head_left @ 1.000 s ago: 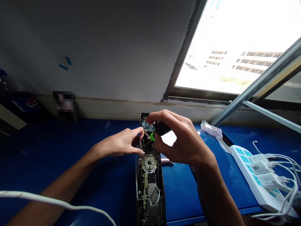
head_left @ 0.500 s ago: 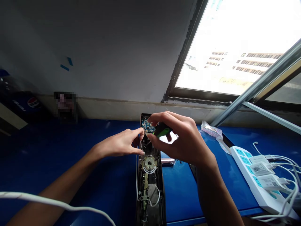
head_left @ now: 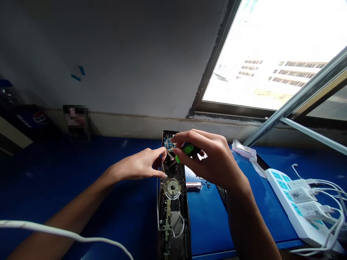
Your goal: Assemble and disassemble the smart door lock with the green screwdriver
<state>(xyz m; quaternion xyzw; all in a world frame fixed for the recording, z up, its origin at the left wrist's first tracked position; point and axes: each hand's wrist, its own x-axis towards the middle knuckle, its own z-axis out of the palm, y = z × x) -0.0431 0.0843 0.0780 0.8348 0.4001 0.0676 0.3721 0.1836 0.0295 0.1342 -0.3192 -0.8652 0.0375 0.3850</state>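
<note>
A long black electronic door lock (head_left: 176,216) lies with its inside facing up, showing a blue circuit board (head_left: 169,142), a round metal disc (head_left: 172,187) and white wires. My left hand (head_left: 141,163) is at its left edge, thumb on the housing and index finger curled by a thin wire; its other fingers are mostly hidden. The hand appears closed around that edge. In my right hand (head_left: 210,155) is a green and black screwdriver (head_left: 189,148), held between thumb and fingers. The screwdriver's shaft slants down-left into the housing below the circuit board.
A pinkish cylinder (head_left: 193,186) and small dark screws (head_left: 207,185) lie right of the lock on the blue table (head_left: 130,216). Farther right are a plastic bag (head_left: 244,148) and a white power strip (head_left: 287,202) with chargers. A white cable (head_left: 67,236) crosses the lower left.
My right hand has turned the screwdriver slightly, and its fingers have shifted on the handle. More of the handle and shaft now shows. My left hand stays in place.
</note>
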